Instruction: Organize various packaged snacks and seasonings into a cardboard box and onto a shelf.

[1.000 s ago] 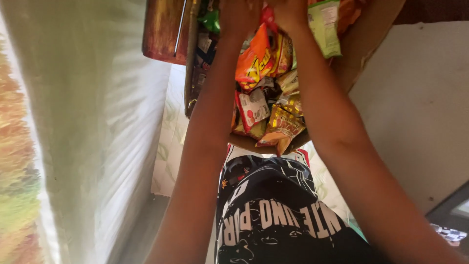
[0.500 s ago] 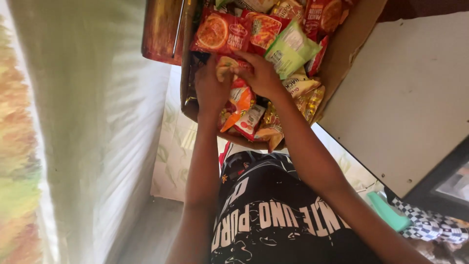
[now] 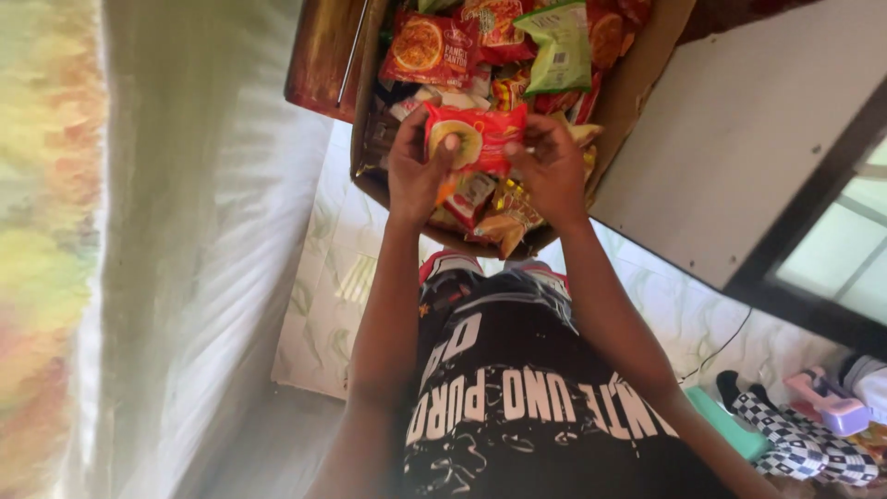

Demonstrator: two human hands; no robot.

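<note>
Red noodle packet [image 3: 476, 137] is pinched at opposite ends by left hand [image 3: 418, 166] and right hand [image 3: 552, 168], twelve o'clock above the cardboard box [image 3: 637, 88]; it is best kept level, grip closed firmly.

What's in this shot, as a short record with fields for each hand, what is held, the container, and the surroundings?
left hand: grips the left end of the packet, thumb across its front
right hand: grips the right end of the same packet
held item: red noodle packet, flat, raised above the box
container: open cardboard box, filled with assorted snack packets
surroundings: pale curtain on the left, window on the right, patterned tile floor below
</note>
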